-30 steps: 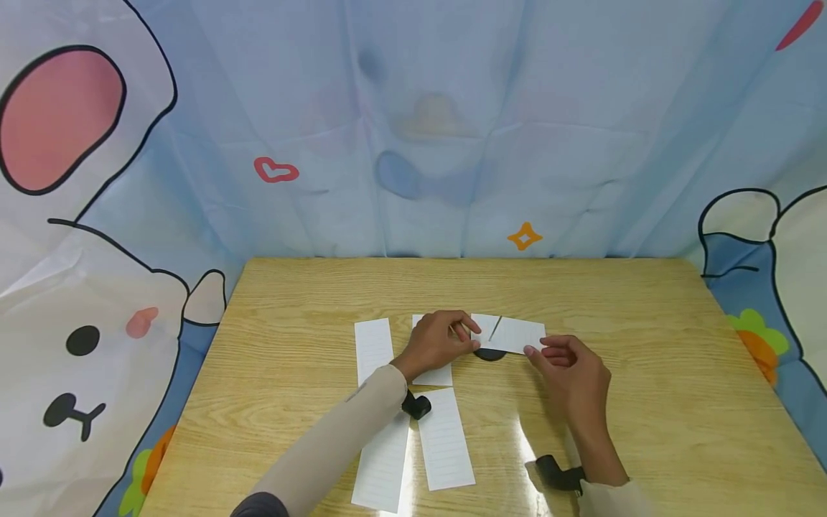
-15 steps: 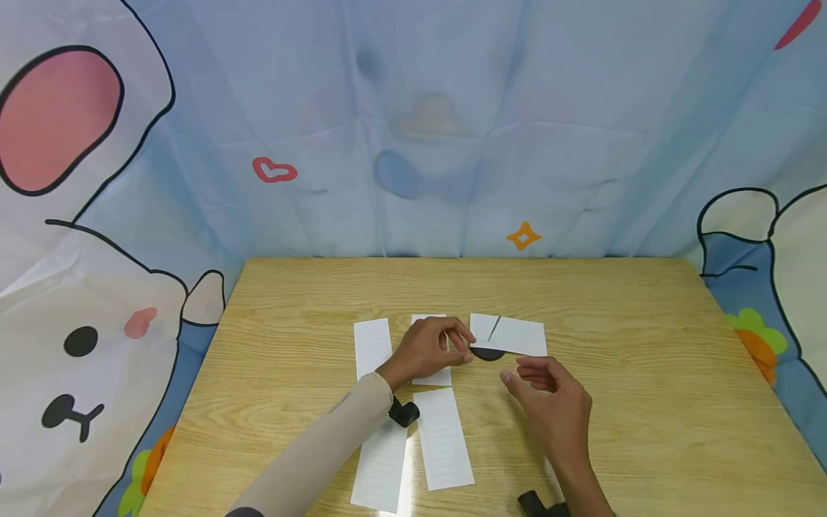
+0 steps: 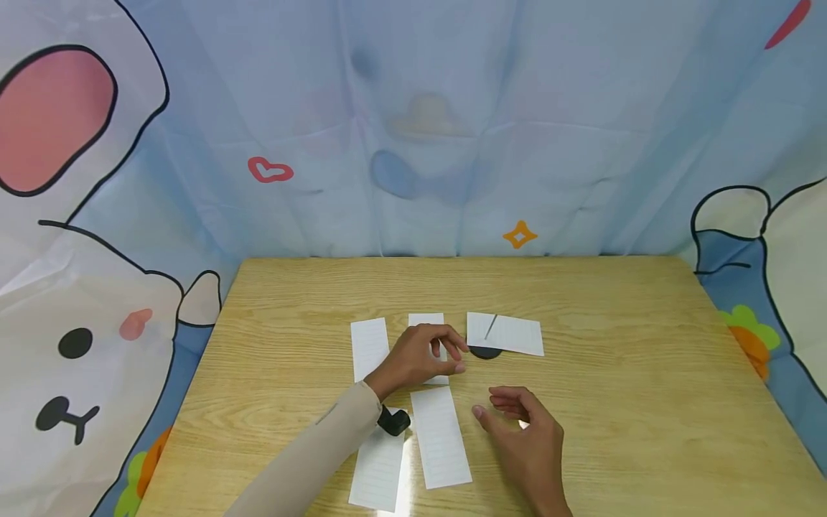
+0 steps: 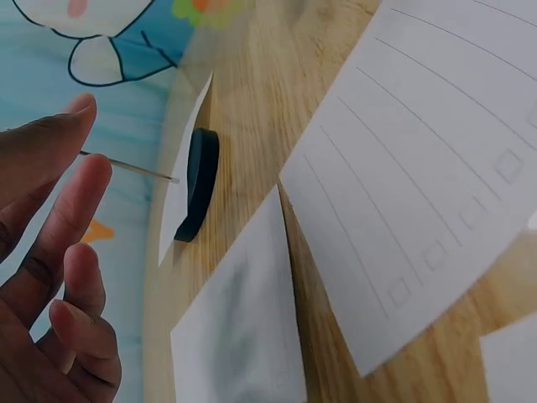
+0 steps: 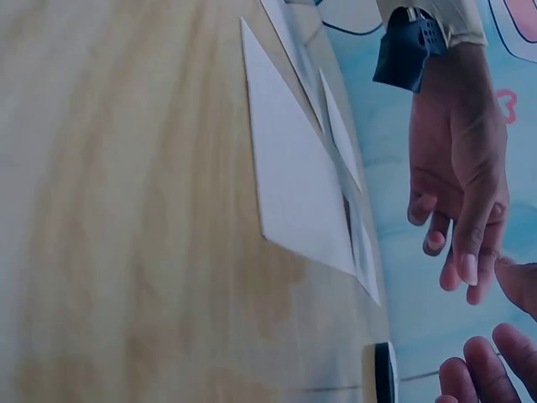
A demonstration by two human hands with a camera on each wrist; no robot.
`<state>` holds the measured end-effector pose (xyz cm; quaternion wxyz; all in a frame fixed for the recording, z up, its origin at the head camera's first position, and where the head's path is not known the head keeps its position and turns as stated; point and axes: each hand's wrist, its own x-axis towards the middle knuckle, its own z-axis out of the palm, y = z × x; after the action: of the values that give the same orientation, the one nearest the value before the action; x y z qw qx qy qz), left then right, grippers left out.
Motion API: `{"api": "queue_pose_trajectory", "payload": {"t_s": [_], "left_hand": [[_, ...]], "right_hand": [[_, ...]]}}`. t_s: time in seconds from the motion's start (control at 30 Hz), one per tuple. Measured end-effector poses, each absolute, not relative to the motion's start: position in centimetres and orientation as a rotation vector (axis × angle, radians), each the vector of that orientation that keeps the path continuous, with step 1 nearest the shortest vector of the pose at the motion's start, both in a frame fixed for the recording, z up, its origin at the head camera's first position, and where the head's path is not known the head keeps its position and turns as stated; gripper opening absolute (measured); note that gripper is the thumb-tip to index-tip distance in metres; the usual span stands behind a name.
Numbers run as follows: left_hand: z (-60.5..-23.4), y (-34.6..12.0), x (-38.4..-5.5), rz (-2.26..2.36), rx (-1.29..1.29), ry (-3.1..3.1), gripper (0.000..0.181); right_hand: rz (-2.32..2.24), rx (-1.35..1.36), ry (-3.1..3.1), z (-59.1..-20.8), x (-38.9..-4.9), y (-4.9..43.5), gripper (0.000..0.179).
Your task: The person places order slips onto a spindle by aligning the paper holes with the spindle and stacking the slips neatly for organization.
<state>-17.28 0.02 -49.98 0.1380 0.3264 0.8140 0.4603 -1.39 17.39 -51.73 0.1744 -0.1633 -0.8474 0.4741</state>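
Note:
A lined paper slip (image 3: 520, 334) lies pierced on the thin metal spike (image 3: 491, 327) of a bill spike, whose round black base (image 3: 484, 353) shows below the slip. In the left wrist view the spike (image 4: 130, 166) rises through the paper, close over the base (image 4: 201, 185). My left hand (image 3: 416, 357) hovers left of the base with fingers loosely bent and nothing in them, partly covering a back slip (image 3: 425, 318). Nearer the front, my right hand (image 3: 526, 438) hangs over bare wood, fingers relaxed and holding nothing, to the right of a front slip (image 3: 441, 438).
Two more lined slips lie at the left, one farther back (image 3: 370, 346) and one toward the front (image 3: 377, 470), partly under my left forearm. The wooden table (image 3: 620, 309) ends at a blue cartoon-printed cloth (image 3: 568, 143). A small black camera (image 3: 393, 421) sits on my left wrist.
My right hand has left the pierced slip's right end and moved toward me and leftward. My left hand has drawn back a little to the left. The slip stays on the spike.

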Motion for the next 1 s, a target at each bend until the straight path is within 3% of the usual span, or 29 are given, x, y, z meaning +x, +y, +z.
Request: {"api": "queue_pose_trajectory", "payload": {"t_s": [0.53,1.0], "left_hand": [[-51.2,-2.4,-15.8,1.273,0.925,2.372,0.027],[-52.5,-3.8,-15.1,1.181,0.900,2.458,0.034]], "right_hand": [[1.416,-0.580,-2.491,-52.7,1.6,14.3,0.041],[1.240,-0.393,-2.505,-54.5,2.7,13.5,0.049]]}}
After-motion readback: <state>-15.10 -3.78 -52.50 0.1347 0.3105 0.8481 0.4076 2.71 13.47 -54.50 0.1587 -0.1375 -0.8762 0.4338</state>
